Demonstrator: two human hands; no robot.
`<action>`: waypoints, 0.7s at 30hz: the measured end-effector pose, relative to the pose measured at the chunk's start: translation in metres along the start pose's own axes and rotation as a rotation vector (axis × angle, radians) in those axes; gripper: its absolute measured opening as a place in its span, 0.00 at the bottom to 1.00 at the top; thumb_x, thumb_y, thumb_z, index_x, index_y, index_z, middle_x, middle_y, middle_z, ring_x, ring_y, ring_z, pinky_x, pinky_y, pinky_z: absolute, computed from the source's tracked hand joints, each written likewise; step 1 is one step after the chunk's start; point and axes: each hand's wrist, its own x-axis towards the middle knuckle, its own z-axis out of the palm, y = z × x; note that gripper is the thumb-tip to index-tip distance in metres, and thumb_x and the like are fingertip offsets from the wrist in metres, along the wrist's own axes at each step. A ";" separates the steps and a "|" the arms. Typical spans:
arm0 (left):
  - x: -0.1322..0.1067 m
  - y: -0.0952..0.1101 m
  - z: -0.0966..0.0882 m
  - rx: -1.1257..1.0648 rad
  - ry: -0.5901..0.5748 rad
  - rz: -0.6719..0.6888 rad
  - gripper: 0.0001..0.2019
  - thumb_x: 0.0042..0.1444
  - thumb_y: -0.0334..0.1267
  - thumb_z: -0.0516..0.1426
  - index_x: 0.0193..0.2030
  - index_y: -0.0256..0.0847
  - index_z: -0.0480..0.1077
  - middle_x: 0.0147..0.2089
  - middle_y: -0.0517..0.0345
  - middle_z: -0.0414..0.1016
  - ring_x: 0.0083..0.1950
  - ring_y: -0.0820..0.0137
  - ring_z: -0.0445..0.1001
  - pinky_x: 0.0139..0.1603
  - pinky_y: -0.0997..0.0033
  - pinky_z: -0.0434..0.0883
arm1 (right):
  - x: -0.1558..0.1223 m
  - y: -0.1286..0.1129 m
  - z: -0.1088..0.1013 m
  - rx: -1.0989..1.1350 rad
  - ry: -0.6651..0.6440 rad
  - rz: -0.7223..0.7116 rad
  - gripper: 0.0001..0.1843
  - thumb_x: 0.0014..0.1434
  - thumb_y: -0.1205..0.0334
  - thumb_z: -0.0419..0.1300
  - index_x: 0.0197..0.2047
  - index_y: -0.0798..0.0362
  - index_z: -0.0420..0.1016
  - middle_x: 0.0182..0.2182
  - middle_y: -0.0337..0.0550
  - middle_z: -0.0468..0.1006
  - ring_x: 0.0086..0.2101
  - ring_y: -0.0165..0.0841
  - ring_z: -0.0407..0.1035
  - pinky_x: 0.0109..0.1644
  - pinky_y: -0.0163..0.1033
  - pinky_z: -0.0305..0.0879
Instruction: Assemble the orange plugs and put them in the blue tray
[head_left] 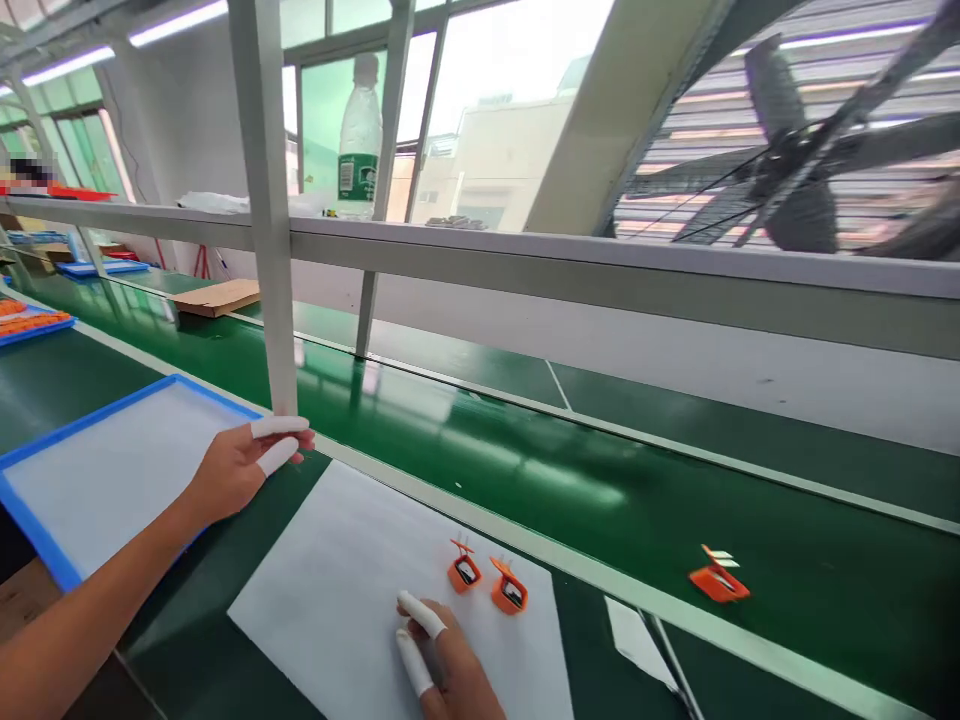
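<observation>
Two orange pieces (509, 594) lie just beyond the right hand's fingers (424, 616).

On the desk (217, 585), a sheet (352, 570) lay right of a tray (90, 420), two cases (510, 597) on its far right part. Behind, the belt (585, 520) carried a third case (718, 585); farther left, a second tray (37, 334) seemingly held more pieces (34, 322).

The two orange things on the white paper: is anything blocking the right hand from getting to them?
Nothing visible blocks it. Between the right hand and both the left orange piece and the right orange piece, only bare white paper shows.
</observation>
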 end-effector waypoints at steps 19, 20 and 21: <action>-0.070 -0.084 0.161 0.094 -0.858 0.193 0.14 0.54 0.30 0.53 0.40 0.48 0.79 0.57 0.56 0.76 0.53 0.61 0.78 0.54 0.71 0.75 | 0.021 0.138 -0.246 -0.401 0.727 0.594 0.26 0.57 0.59 0.64 0.58 0.56 0.70 0.53 0.54 0.76 0.49 0.44 0.72 0.53 0.50 0.70; -0.072 -0.084 0.163 0.093 -0.837 0.178 0.14 0.54 0.31 0.53 0.39 0.48 0.79 0.57 0.56 0.76 0.53 0.60 0.78 0.53 0.70 0.75 | 0.028 0.145 -0.250 -0.384 0.730 0.615 0.24 0.58 0.59 0.65 0.57 0.56 0.70 0.52 0.52 0.76 0.49 0.43 0.73 0.53 0.51 0.71; -0.075 -0.085 0.165 0.091 -0.815 0.160 0.14 0.54 0.30 0.53 0.39 0.48 0.79 0.57 0.56 0.76 0.54 0.60 0.77 0.54 0.69 0.74 | 0.035 0.150 -0.253 -0.364 0.728 0.626 0.21 0.61 0.59 0.65 0.56 0.55 0.71 0.52 0.50 0.76 0.49 0.42 0.73 0.53 0.52 0.71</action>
